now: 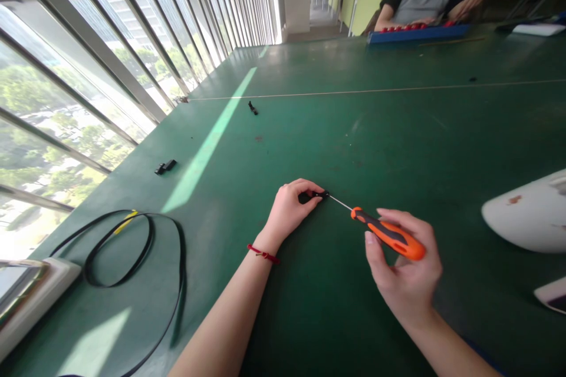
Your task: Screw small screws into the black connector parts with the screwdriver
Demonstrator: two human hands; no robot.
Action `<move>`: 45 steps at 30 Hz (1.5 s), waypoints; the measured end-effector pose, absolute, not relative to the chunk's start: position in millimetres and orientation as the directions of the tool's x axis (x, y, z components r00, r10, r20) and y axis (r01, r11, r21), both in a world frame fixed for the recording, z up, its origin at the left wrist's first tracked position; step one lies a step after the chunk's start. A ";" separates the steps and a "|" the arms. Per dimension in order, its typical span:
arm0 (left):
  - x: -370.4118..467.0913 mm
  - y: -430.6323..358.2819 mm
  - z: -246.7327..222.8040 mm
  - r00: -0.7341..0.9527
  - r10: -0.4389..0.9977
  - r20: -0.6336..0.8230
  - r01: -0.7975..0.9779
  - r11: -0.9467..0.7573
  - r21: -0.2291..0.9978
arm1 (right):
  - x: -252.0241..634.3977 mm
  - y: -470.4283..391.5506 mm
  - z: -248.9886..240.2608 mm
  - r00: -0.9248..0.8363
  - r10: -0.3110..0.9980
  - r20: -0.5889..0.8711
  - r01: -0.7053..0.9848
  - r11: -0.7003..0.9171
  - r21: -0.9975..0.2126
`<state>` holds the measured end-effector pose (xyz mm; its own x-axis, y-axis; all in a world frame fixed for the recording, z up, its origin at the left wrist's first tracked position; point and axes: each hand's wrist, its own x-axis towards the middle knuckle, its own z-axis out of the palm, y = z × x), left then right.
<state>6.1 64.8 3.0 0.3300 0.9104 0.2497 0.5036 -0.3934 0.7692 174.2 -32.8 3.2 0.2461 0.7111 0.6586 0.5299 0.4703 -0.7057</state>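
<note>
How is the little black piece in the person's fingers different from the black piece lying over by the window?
The held piece is pinched in the left hand with the screwdriver tip at it; the window-side piece lies untouched on the table. Both are small and black.

Workshop, long green workbench (co-worker seated opposite), glass wall

My screwdriver: glossy orange/black plastic handle, thin bare metal shaft. Table: matt green, scuffed w/ marks. Black belt looks smooth, rubbery.
</note>
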 end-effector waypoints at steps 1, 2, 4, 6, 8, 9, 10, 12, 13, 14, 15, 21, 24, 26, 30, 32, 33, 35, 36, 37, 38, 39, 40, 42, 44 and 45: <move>6.2 64.8 3.1 0.330 0.910 0.250 0.504 -0.394 0.768 | 174.1 -32.6 3.2 0.256 0.711 0.655 0.504 0.480 -0.718; 6.3 64.8 3.2 0.330 0.910 0.249 0.505 -0.393 0.768 | 174.1 -32.6 3.1 0.252 0.719 0.648 0.495 0.479 -0.725; 6.3 64.6 3.2 0.328 0.912 0.246 0.506 -0.390 0.769 | 174.3 -33.1 2.8 0.211 0.744 0.634 0.534 0.456 -0.712; 6.2 64.4 3.0 0.329 0.912 0.244 0.504 -0.388 0.772 | 174.4 -33.8 2.6 0.192 0.750 0.633 0.581 0.433 -0.689; 6.1 64.5 2.7 0.330 0.912 0.243 0.503 -0.387 0.773 | 174.3 -34.2 2.8 0.225 0.727 0.649 0.560 0.448 -0.697; 6.0 64.6 2.7 0.331 0.912 0.241 0.504 -0.387 0.772 | 174.1 -34.1 3.1 0.250 0.717 0.651 0.531 0.461 -0.711; 5.9 64.7 2.7 0.334 0.912 0.240 0.504 -0.388 0.772 | 174.0 -34.1 3.5 0.262 0.716 0.647 0.509 0.467 -0.723; 5.8 65.0 2.8 0.336 0.911 0.240 0.503 -0.389 0.772 | 173.8 -33.9 4.1 0.229 0.734 0.639 0.517 0.465 -0.719; 5.8 65.0 2.9 0.335 0.911 0.241 0.503 -0.389 0.772 | 173.9 -33.8 4.2 0.202 0.748 0.632 0.539 0.453 -0.710; 5.8 65.1 2.9 0.334 0.911 0.242 0.503 -0.390 0.771 | 173.9 -33.8 4.1 0.185 0.757 0.627 0.560 0.443 -0.700; 5.8 65.1 2.8 0.331 0.912 0.244 0.504 -0.389 0.771 | 174.0 -33.8 3.8 0.185 0.755 0.630 0.570 0.440 -0.694; 6.0 65.2 1.8 0.330 0.912 0.246 0.505 -0.390 0.770 | 174.2 -32.0 3.3 0.170 0.760 0.627 0.546 0.457 -0.702; 6.1 65.5 1.7 0.330 0.910 0.251 0.509 -0.396 0.764 | 173.2 -31.4 4.0 0.146 0.757 0.637 0.567 0.463 -0.681; 6.2 65.7 1.6 0.332 0.908 0.256 0.510 -0.401 0.761 | 172.1 -31.4 4.1 0.223 0.725 0.652 0.527 0.473 -0.706; 6.5 65.8 0.9 0.332 0.906 0.263 0.516 -0.408 0.753 | 170.1 -31.4 4.5 0.216 0.738 0.639 0.538 0.456 -0.709; 6.6 65.7 0.2 0.331 0.904 0.272 0.518 -0.415 0.748 | 169.2 -31.1 4.5 0.183 0.754 0.631 0.579 0.436 -0.689; 6.7 65.7 -0.1 0.330 0.903 0.276 0.519 -0.418 0.746 | 168.9 -30.9 4.2 0.183 0.757 0.627 0.580 0.432 -0.691; 6.7 65.5 -0.6 0.329 0.902 0.278 0.518 -0.419 0.746 | 168.6 -30.8 3.1 0.230 0.746 0.625 0.544 0.434 -0.718; 6.7 65.4 -0.8 0.328 0.903 0.277 0.517 -0.418 0.747 | 168.7 -31.0 2.3 0.258 0.738 0.624 0.519 0.438 -0.734; 6.6 65.3 -0.8 0.329 0.903 0.276 0.515 -0.417 0.749 | 168.8 -31.2 1.6 0.274 0.735 0.620 0.499 0.443 -0.745; 6.6 65.2 -0.7 0.329 0.903 0.275 0.514 -0.416 0.750 | 169.0 -31.6 1.0 0.276 0.741 0.613 0.488 0.441 -0.753; 6.5 65.1 -0.5 0.329 0.904 0.274 0.514 -0.415 0.751 | 169.0 -32.0 0.7 0.268 0.756 0.598 0.487 0.429 -0.761; 6.5 65.0 -0.2 0.331 0.904 0.271 0.515 -0.414 0.751 | 169.0 -32.3 0.8 0.259 0.775 0.577 0.492 0.408 -0.769; 6.6 64.9 0.5 0.332 0.905 0.267 0.519 -0.412 0.749 | 168.3 -32.5 1.5 0.251 0.794 0.554 0.498 0.384 -0.777; 6.8 64.8 1.0 0.331 0.906 0.263 0.521 -0.408 0.750 | 167.4 -32.2 2.6 0.266 0.764 0.588 0.477 0.425 -0.769; 6.9 64.8 1.2 0.330 0.907 0.261 0.521 -0.406 0.751 | 167.2 -32.1 3.0 0.273 0.746 0.608 0.461 0.453 -0.763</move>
